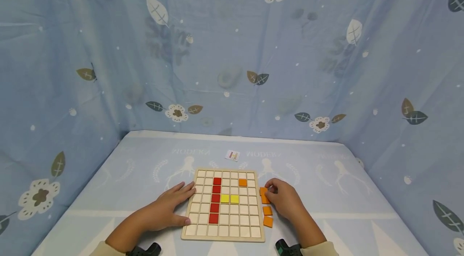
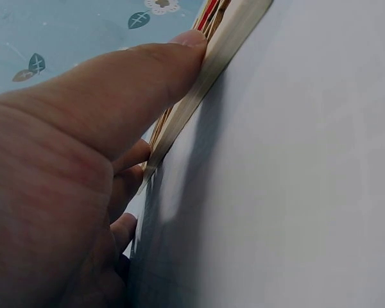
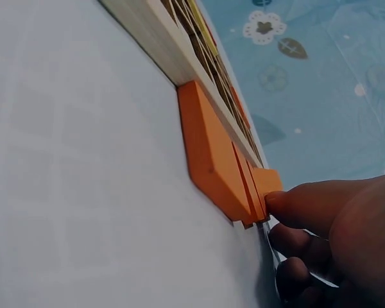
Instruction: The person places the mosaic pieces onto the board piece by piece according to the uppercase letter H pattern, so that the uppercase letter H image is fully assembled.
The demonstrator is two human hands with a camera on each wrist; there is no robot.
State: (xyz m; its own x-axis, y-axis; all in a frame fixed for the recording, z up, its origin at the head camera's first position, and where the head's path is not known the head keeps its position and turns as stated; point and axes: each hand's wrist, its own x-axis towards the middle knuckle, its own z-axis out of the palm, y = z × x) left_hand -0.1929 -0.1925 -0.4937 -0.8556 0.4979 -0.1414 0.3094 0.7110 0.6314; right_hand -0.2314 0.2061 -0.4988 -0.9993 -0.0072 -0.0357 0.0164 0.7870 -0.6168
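A wooden grid board with square cells lies on the table. Several red tiles form a column on it, two yellow tiles sit beside that column, and one orange tile is at the upper right. My left hand rests at the board's left edge with fingers spread; its thumb touches the side. Along the right edge lie several loose orange tiles. My right hand, fingers curled, pinches an orange tile at the far end of that row; its fingertips are partly hidden.
Beyond the board lies a small card with a printed coloured grid. A patterned cloth covers the table, and a blue floral curtain hangs behind and on both sides.
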